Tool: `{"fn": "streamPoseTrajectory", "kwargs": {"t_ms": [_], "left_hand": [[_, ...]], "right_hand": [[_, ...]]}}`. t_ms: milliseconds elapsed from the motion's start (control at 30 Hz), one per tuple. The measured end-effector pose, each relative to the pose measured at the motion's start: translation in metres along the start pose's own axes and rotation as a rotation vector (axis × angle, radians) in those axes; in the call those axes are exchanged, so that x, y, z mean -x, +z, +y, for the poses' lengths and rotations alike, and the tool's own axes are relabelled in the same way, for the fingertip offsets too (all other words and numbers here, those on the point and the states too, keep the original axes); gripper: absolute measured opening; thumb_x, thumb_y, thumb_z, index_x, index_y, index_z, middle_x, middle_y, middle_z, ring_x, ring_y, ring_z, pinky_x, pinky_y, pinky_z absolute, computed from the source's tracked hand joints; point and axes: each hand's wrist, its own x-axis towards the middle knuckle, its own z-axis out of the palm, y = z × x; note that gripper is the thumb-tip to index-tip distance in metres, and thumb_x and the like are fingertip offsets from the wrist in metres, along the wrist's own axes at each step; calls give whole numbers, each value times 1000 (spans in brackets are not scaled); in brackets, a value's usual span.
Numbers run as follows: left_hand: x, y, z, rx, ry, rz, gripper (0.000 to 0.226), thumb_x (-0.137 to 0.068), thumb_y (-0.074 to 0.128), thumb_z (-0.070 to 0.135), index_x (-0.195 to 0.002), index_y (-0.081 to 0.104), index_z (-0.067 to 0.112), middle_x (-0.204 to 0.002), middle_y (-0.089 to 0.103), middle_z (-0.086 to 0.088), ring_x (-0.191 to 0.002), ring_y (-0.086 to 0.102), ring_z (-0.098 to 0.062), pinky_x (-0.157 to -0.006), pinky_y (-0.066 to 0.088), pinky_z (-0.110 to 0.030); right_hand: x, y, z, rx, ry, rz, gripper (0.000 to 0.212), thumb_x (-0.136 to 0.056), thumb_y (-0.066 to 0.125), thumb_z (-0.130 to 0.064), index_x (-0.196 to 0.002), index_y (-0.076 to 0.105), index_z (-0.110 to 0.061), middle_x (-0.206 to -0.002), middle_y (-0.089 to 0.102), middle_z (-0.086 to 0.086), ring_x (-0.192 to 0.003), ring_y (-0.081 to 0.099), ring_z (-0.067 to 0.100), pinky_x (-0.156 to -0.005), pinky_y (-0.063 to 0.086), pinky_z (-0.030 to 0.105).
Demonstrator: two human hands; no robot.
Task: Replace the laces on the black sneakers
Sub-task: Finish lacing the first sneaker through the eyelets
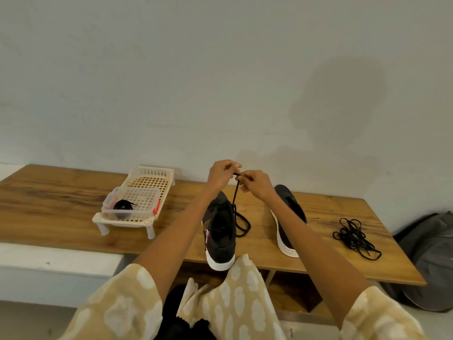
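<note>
Two black sneakers with white soles stand on the wooden table [73,192]. The left sneaker [219,231] has a black lace [241,222] running up from its eyelets, with slack looped on the table beside it. My left hand [220,174] and my right hand [255,184] are raised together above this shoe's toe, both pinching the lace's upper end. The right sneaker [288,217] lies partly behind my right forearm. A loose pile of black laces [355,235] rests on the table to the right.
A white plastic basket rack [149,177] stands at the left, holding a clear container [147,200] with a coiled black lace [122,206] inside. A grey backpack [431,256] leans on the floor to the right of the table. A plain wall rises behind.
</note>
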Motion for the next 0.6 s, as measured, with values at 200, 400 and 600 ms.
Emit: {"fn": "streamPoseTrajectory", "kwargs": {"t_ms": [200, 400, 600], "left_hand": [[17, 1, -37, -87, -171, -249, 37, -89, 46, -5, -121, 59, 6, -120, 60, -8, -110, 54, -17, -91, 42, -25], [18, 6, -57, -322, -111, -251, 17, -89, 63, 16, -101, 70, 7, -95, 68, -6, -86, 58, -13, -79, 44, -26], [13, 3, -51, -308, -79, -174, 19, -87, 67, 19, -80, 70, 1, -68, 63, -6, -62, 56, -15, -64, 44, -27]], "right_hand": [[-4, -13, -6, -280, -8, 125, 18, -96, 53, -16, -97, 69, -7, -71, 66, -2, -59, 64, 2, -73, 57, 25], [-10, -24, -21, -436, -9, 208, 14, -94, 56, -18, -92, 68, -10, -71, 66, -1, -60, 65, 7, -74, 58, 30], [5, -4, 27, 19, 111, 20, 20, -95, 54, -16, -92, 69, -2, -82, 70, 11, -65, 64, 16, -78, 57, 37]]}}
